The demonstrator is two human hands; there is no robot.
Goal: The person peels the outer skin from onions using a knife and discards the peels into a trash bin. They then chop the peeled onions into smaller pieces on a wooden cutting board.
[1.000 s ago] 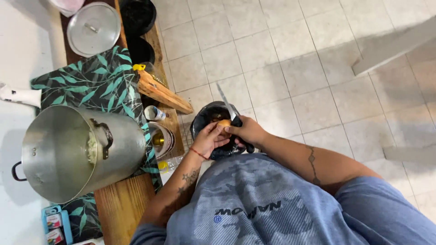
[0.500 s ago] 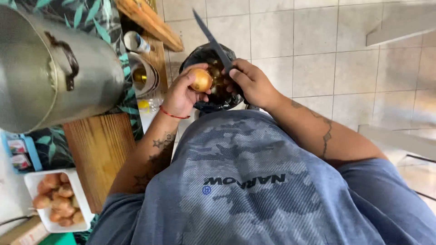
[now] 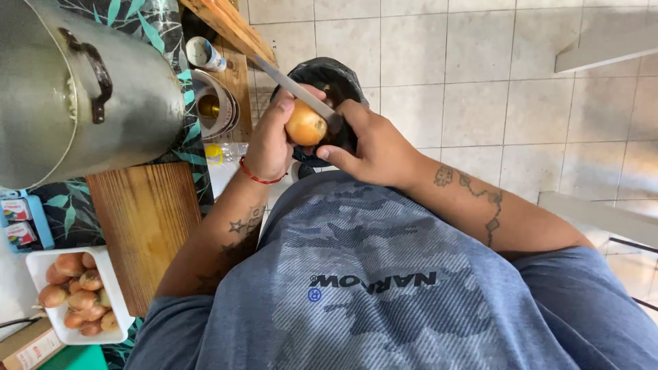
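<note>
A big metal pot [image 3: 82,89] with a dark side handle stands on the leaf-patterned cloth [image 3: 154,27] at the left of the counter [image 3: 147,226], whose bare wood plank runs down toward the person. Lower left sits a white tray of onions [image 3: 79,296], well apart from the hands. Off the counter's edge, over the tiled floor [image 3: 480,82], a black bag [image 3: 332,79] hangs open beneath the work. The left hand [image 3: 271,140] cups a single onion [image 3: 306,124] from the counter side — its fingers curled shut around the bulb, thumb near the top — so the onion sits between the two hands, directly above the bag's mouth. The right hand [image 3: 373,147] closes on the handle of a knife [image 3: 291,85], fingers wrapped together around it. The blade's long axis runs diagonally up and to the left, away from the right hand, and it lies across the upper face of the onion, touching it — the edge meets the skin just beside the left fingertips. Both hands are equally near the onion; the left holds it, the right bears only on the knife.
</note>
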